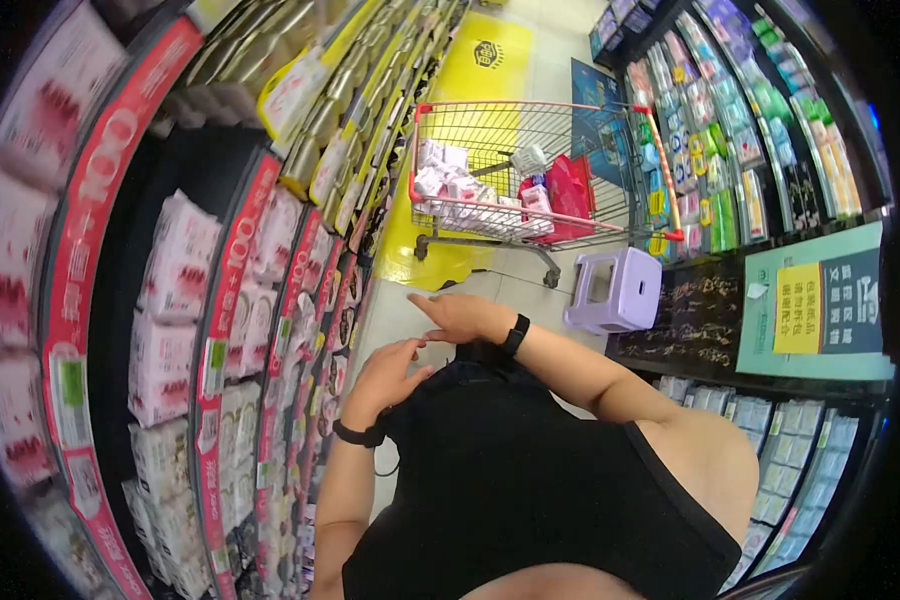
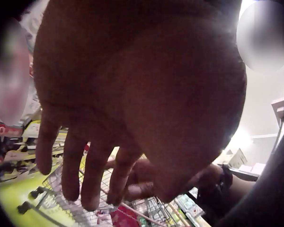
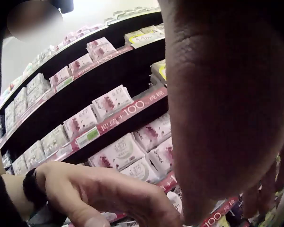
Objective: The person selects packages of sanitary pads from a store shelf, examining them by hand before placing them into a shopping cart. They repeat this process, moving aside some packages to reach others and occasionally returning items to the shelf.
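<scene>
Both hands are held in front of the black top and hold nothing. The left hand (image 1: 382, 380) is on the shelf side, its fingers extended in the left wrist view. The right hand (image 1: 468, 318) is a little farther forward, its fingers pointing toward the shelves. The fingertips of the two hands come close together in the head view. Pink-and-white packs (image 1: 175, 260) stand in rows on the shelves beside the left hand. Ahead of the hands is a shopping cart (image 1: 500, 105) with white-and-pink packs (image 1: 460, 188) and a red bag (image 1: 570, 200) in it.
A purple stool (image 1: 625, 290) stands on the floor behind the cart's right end. Shelves of colourful packs (image 1: 710, 150) line the right side. Red price strips (image 1: 120, 130) edge the left shelves. A yellow floor mat (image 1: 470, 75) runs under the cart.
</scene>
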A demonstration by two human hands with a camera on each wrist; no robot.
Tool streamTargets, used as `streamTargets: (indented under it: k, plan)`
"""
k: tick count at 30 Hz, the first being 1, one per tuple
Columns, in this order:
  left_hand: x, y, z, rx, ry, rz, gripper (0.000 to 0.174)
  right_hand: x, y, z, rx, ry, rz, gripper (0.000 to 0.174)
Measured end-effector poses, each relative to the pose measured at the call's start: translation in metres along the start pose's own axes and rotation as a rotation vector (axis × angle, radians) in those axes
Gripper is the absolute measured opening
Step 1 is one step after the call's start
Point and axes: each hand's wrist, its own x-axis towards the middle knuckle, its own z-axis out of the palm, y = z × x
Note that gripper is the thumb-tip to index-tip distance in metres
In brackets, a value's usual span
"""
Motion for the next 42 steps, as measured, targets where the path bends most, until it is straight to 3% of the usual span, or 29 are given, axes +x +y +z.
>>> streamTargets:
  k: [3,7,10,11,13,15,16,18,20,21,24,28,29,33,36,37,40,41,42]
  plan:
    - [0.036,0.013,0.000,0.031,0.000,0.064,0.044,0.014,0.022,-0.020,0.060,0.049,-0.061,0.079]
    - [0.086,0.030,-0.002,-0.021,-0.019,-0.063,0.043,0.032,0.084,-0.051,0.169,0.031,-0.110,0.077]
    - [0.127,0.033,0.003,-0.047,0.002,-0.143,0.043,0.048,0.149,-0.072,0.220,0.130,-0.163,0.079]
    - [0.141,0.039,0.004,-0.049,-0.006,-0.245,0.043,0.051,0.172,-0.082,0.333,0.191,-0.190,0.076]
    - [0.177,0.052,0.006,-0.143,0.031,-0.320,0.043,0.069,0.233,-0.088,0.407,0.425,-0.220,0.074]
    - [0.210,0.060,0.014,-0.224,0.043,-0.389,0.043,0.106,0.327,-0.077,0.440,0.541,-0.015,0.071]
    - [0.224,0.067,0.014,-0.217,0.017,-0.376,0.043,0.104,0.351,-0.103,0.676,0.544,0.151,0.067]
    - [0.243,0.083,0.003,-0.197,-0.033,-0.363,0.042,0.116,0.419,-0.122,0.781,0.528,0.502,0.065]
    - [0.237,0.072,0.012,-0.270,-0.007,-0.422,0.043,0.135,0.495,-0.101,0.209,0.552,0.510,0.071]
    - [0.236,0.064,0.012,-0.309,0.010,-0.480,0.041,0.144,0.509,-0.106,0.175,0.511,0.519,0.073]
    - [0.218,0.044,0.023,-0.275,0.052,-0.667,0.038,0.159,0.530,-0.093,0.277,0.290,0.554,0.071]
    - [0.231,0.052,0.014,-0.168,0.068,-0.855,0.034,0.178,0.513,-0.036,0.228,0.315,0.540,0.085]
    - [0.227,0.046,0.024,-0.211,0.115,-0.811,0.034,0.180,0.510,-0.033,0.357,0.194,0.610,0.101]
    - [0.228,0.042,0.052,-0.294,0.105,-0.795,0.028,0.196,0.497,0.002,0.521,0.105,0.824,0.113]
    - [0.232,0.046,0.067,-0.380,0.076,-0.774,0.025,0.204,0.513,0.043,0.478,0.429,0.782,0.106]
    - [0.232,0.047,0.070,-0.478,0.052,-0.814,0.025,0.203,0.517,0.042,0.625,0.400,0.874,0.102]
    - [0.237,0.050,0.067,-0.549,0.099,-0.832,0.028,0.198,0.531,0.041,0.759,0.416,0.876,0.099]
    - [0.240,0.050,0.061,-0.521,0.103,-0.837,0.028,0.199,0.536,0.045,0.714,0.524,0.826,0.093]
    - [0.238,0.047,0.057,-0.508,0.116,-0.832,0.028,0.195,0.531,0.032,0.940,0.510,0.823,0.088]
